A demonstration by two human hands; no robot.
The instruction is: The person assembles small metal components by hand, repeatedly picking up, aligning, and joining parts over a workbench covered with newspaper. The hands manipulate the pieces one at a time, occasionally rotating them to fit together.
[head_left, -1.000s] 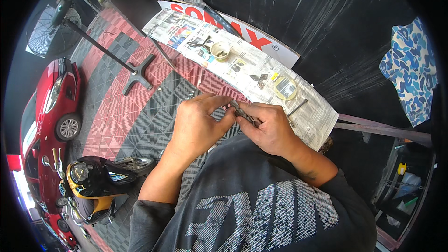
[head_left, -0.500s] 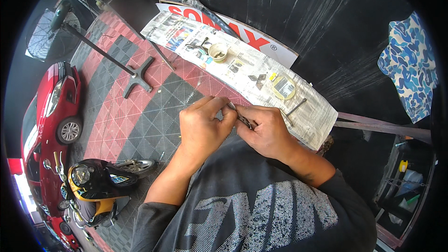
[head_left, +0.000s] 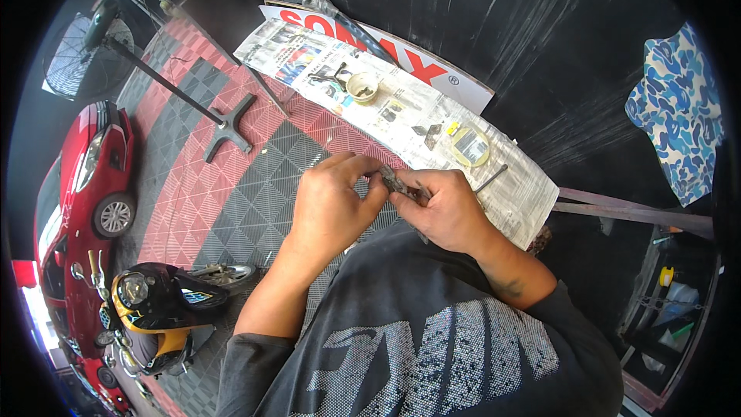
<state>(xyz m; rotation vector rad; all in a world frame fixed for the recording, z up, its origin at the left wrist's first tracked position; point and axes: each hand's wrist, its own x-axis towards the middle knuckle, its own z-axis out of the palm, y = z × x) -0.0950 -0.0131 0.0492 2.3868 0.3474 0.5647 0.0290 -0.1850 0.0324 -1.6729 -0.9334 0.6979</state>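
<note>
In front of my chest, both hands are closed around a small dark-grey metal part (head_left: 395, 182), irregular in shape; fingers cover much of it. My left hand (head_left: 330, 199) pinches its left end between thumb and forefinger. My right hand (head_left: 449, 212) grips the other end, thumb on top. Just beyond them is a narrow table covered in newspaper (head_left: 421, 112). On it lie a small round cream bowl (head_left: 361, 87) with dark bits inside, a round yellowish-rimmed container (head_left: 470, 145), and a thin dark rod-like tool (head_left: 492, 176) near my right hand.
Beside the bowl lies a dark branched tool (head_left: 333, 76). A printed signboard (head_left: 455, 87) leans behind the table against the black wall. To the left stand a fan on a cross-shaped base (head_left: 229, 128), a red car (head_left: 93, 162) and a scooter (head_left: 158, 297). Camouflage cloth (head_left: 679, 108) hangs at right.
The metal part has been turned and now shows more between my hands. My right fingers have shifted their grip on it, and my left hand has stayed nearly in place.
</note>
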